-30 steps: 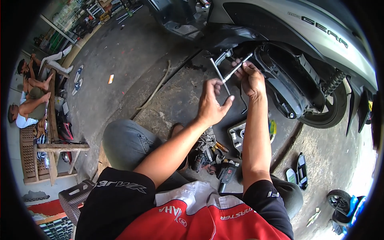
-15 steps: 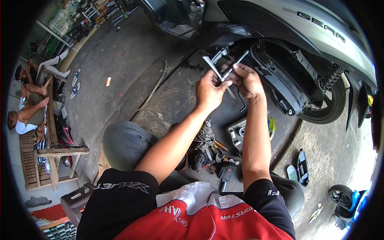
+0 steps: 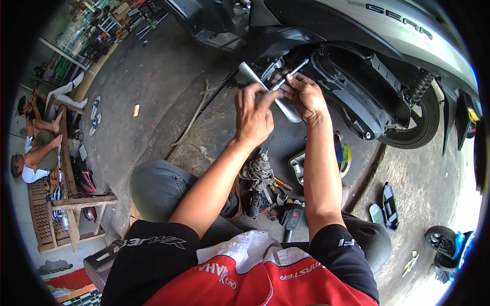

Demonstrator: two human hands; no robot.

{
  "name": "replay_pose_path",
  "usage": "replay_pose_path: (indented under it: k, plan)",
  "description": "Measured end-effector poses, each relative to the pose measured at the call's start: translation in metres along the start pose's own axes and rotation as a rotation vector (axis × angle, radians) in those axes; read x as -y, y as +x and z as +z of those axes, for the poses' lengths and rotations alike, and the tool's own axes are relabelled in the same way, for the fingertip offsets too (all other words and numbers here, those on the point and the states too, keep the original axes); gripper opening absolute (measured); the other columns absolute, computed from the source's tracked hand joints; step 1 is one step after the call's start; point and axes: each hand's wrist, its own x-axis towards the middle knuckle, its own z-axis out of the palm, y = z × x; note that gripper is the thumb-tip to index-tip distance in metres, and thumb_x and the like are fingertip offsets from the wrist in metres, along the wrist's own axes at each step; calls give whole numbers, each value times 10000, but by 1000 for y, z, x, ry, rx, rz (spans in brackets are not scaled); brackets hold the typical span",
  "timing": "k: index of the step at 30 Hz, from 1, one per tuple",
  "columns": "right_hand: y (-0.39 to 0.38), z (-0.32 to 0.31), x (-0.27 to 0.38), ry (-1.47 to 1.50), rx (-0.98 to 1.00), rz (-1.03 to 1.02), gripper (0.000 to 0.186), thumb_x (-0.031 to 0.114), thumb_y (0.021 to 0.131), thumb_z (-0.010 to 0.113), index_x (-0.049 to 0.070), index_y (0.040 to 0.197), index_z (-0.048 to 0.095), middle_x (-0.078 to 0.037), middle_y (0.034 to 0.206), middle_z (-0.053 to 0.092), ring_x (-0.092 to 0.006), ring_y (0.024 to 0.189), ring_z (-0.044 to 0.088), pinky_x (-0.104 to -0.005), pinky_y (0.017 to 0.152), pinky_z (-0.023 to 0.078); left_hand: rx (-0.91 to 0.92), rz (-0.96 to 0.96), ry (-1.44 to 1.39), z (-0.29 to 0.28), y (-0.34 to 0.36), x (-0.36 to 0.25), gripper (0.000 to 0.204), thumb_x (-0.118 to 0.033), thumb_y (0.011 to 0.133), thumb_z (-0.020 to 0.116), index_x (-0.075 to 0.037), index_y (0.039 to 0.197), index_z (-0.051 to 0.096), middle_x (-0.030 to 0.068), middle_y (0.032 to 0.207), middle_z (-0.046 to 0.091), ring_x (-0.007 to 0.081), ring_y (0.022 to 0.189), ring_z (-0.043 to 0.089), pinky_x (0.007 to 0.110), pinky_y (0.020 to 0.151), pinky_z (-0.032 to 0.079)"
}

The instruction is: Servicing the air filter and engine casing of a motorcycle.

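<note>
A silver T-handle socket wrench (image 3: 299, 68) is held in front of a scooter's (image 3: 352, 97) open, dark side housing. My right hand (image 3: 310, 99) is closed round its shaft, thumb and fingers pinching it below the socket end, which points up and right. The crossbar (image 3: 250, 73) looks smeared, as in a turn. Beside it my left hand (image 3: 253, 120) has its fingers apart, fingertips close to the crossbar's middle; whether they touch it I cannot tell.
Between my knees lie a grey rag (image 3: 259, 172), a power tool (image 3: 292, 219) and other tools. A metal cover (image 3: 297, 168) lies partly behind my right forearm. At right sits a black tray-like part (image 3: 390, 206). People sit on a wooden bench (image 3: 66, 153) at far left.
My left fingers have loosened from the wrench and spread. The crossbar has turned and swung to the left. My right hand still holds the shaft, slightly further left and up.
</note>
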Motion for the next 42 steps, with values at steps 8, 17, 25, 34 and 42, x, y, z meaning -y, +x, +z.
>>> replay_pose_path:
  k: [8,17,25,34,42]
  plan:
    - [-2,-8,8,-58,-60,-17,233,118,1040,520,-37,1206,571,-183,1144,694,-290,1068,696,-407,973,539,385,-1293,-1262,4,-23,8,720,-759,897,510,-54,917,654,0,745,604,142,660,570,314,687,473]
    - [-3,-6,7,5,-86,-41,182,78,1025,536,-36,1159,584,-173,1080,706,-274,1026,701,-408,967,548,70,-539,-508,21,10,-5,196,-180,920,693,-64,1057,613,77,1060,623,210,906,613,381,840,500]
    - [1,-9,8,-52,-143,-43,167,92,1035,521,-24,1136,586,-185,1093,707,-277,1053,701,-399,965,546,-150,-718,-690,31,-24,6,322,-209,868,787,-48,1021,554,51,975,540,202,855,564,352,812,470]
    - [4,-8,6,-16,-152,-96,171,76,1035,509,-30,1154,572,-167,1118,686,-285,1057,698,-403,977,548,134,-190,-67,11,4,16,520,-137,842,802,-21,1263,521,122,1155,594,240,1069,568,391,945,451]
    - [0,-25,3,-19,-210,-152,169,134,991,611,0,1078,668,-87,970,707,-171,804,651,-294,798,538,637,-1008,-1420,52,38,24,240,-263,1051,482,-51,1020,591,-64,590,343,71,536,368,297,675,409]
